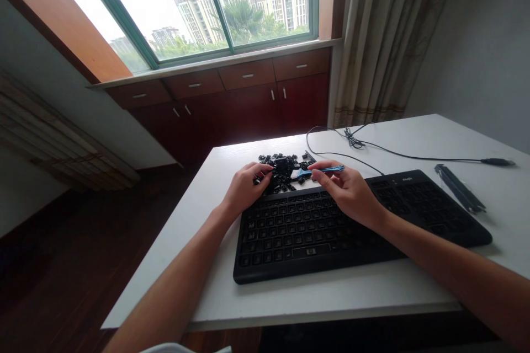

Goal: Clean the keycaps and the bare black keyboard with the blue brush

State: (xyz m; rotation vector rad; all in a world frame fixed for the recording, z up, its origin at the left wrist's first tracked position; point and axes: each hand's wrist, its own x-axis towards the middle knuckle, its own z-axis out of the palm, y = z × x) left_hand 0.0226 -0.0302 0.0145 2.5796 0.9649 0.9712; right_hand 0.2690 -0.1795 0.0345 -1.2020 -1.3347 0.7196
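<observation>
A black keyboard (285, 231) with its keycaps removed lies across the white table. Behind its upper left edge is a heap of loose black keycaps (281, 168). My right hand (351, 190), above the keyboard's back edge, grips a small blue brush (327, 169) whose pale bristles point left over the heap. At the heap's left side, my left hand (246, 185) is closed with thumb and fingers pinched. Something small and dark with a bit of red shows at those fingers, too small to make out.
A black cable (397, 150) runs from the keyboard's back, bunched in a loose tangle, to a plug at the right. One long black strip (459, 188) rests right of the keyboard. The white table (165, 265) ends at the left and front; cabinets (232, 116) stand beyond it under a window.
</observation>
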